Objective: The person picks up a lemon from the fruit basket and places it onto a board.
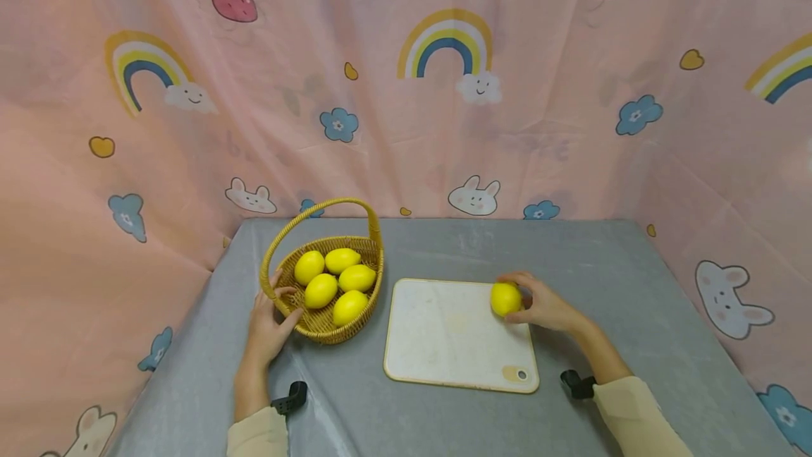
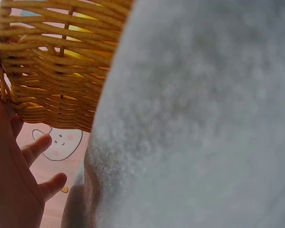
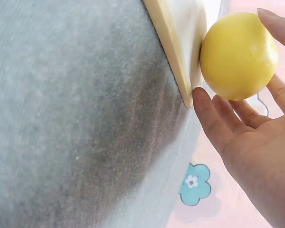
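A yellow lemon (image 1: 506,299) sits at the far right corner of the white cutting board (image 1: 457,337). My right hand (image 1: 544,304) holds it from the right, thumb on the near side and fingers around the far side. In the right wrist view the lemon (image 3: 239,56) rests against the board's face, one fingertip right at the board's edge. On the left stands a woven basket (image 1: 326,336) with a tall handle and several lemons inside. My left hand (image 1: 266,330) grips its left side near the handle's base, two fingers (image 2: 52,185) stretched out below the wicker.
Grey cloth covers the table (image 1: 355,400). A pink printed curtain (image 1: 406,147) hangs behind it and along both sides. The board's near right corner has a small hanging hole (image 1: 522,374). Each wrist wears a black camera strap (image 1: 292,398).
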`<state>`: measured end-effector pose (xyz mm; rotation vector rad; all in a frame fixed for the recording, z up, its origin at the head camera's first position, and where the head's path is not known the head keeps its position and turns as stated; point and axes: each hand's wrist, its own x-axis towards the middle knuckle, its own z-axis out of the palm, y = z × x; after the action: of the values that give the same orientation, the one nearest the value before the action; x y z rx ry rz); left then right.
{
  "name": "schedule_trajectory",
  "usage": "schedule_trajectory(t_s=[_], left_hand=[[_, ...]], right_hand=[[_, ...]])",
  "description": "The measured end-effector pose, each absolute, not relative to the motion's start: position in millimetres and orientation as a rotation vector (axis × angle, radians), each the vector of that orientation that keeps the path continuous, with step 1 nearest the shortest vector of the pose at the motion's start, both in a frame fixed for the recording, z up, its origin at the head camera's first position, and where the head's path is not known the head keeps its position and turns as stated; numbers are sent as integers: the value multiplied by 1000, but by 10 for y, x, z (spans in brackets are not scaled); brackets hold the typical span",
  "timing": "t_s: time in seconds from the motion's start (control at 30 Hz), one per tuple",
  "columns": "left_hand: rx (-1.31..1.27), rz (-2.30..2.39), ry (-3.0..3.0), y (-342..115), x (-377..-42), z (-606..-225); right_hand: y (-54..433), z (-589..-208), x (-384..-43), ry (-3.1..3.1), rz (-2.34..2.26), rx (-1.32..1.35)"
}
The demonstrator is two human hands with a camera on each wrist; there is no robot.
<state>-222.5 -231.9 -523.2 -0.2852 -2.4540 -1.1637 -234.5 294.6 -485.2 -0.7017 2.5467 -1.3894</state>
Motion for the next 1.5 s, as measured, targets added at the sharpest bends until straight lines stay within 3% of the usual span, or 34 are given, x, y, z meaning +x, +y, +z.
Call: schedule_trajectory(t_s=[1.5], left_hand=[[-281, -1184, -2449, -2323, -2214, -5231]], right_hand=[[2851, -4835, -2419, 2555, -1390, -674]])
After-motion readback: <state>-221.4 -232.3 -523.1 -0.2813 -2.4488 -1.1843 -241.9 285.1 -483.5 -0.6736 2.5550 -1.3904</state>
